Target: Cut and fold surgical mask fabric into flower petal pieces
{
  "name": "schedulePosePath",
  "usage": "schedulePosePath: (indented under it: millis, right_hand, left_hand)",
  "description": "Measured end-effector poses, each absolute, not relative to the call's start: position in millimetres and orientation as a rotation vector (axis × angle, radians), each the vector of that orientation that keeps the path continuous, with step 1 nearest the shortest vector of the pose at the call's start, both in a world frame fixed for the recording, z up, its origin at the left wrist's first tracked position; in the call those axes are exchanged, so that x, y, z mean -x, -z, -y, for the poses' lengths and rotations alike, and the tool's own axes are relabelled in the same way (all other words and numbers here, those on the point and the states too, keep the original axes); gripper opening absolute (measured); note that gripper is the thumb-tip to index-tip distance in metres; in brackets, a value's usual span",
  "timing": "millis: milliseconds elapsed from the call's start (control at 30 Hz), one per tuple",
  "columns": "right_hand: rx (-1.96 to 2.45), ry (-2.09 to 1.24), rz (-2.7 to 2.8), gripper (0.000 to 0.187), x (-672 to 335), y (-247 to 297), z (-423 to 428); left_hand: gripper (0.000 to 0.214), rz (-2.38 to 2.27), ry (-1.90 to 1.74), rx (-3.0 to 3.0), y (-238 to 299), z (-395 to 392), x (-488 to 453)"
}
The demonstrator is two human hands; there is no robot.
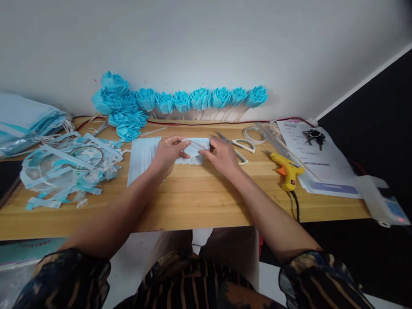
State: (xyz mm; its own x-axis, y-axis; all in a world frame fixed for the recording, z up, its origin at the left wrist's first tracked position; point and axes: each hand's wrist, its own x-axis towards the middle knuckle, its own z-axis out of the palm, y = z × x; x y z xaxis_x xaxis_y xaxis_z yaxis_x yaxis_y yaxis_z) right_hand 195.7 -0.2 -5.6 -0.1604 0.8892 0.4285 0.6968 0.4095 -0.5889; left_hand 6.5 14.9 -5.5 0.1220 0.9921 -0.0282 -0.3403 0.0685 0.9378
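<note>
Between my two hands is a folded piece of pale blue sheet (pixel 195 146), like face-mask fabric, raised a little over the wooden table. My left hand (pixel 170 154) pinches its left end with thumb and fingers. At the right end, my right hand (pixel 223 154) grips it the same way. Flat under and beside my left wrist lies a stack of light blue sheets (pixel 140 158). Just beyond my right hand rest white-handled scissors (pixel 244 145), partly hidden by that hand. Another pale piece (pixel 192 160) shows below the held sheet; whether they are joined I cannot tell.
Blue fabric flowers (pixel 200 99) on sticks lean along the wall. Left are a heap of cut strips (pixel 69 166) and a pile of masks (pixel 16 120). To the right lie a tape roll (pixel 255 135), a yellow glue gun (pixel 287 168), papers (pixel 328 164) and keys (pixel 315 137).
</note>
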Motion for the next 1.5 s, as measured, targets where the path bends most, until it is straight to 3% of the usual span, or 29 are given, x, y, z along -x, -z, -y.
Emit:
schedulePosePath:
  millis: [200,333,667,800,967,1233,1500]
  right_hand:
    - [1.289,-0.805,1.700,0.020,-195,12,0]
    - [1.171,-1.050,1.574,0.034,-195,14,1]
    - [1.215,-0.852,1.392,0.050,-194,19,-3]
    - [1.175,-0.933,1.331,0.055,-193,16,-2]
    - [1.157,-1.180,1.405,0.046,-196,10,1]
    - [1.115,-1.235,1.503,0.036,-198,16,-4]
    - [1.074,-1.289,1.499,0.044,-199,8,-1]
  left_hand:
    - [0.043,-0.900,-1.240,-1.004,4,-10,-10]
    - [0.038,-0.936,-1.243,-1.068,7,-8,-12]
    - [0.043,-0.786,-1.105,-1.007,5,-2,-16]
    - [0.046,-0.760,-1.099,-0.974,5,-2,-15]
    - [0.040,-0.847,-1.158,-1.003,8,-5,-14]
    - [0.032,-0.854,-1.210,-0.837,4,-11,-9]
    - [0.031,-0.859,-1.201,-0.805,7,-11,-9]
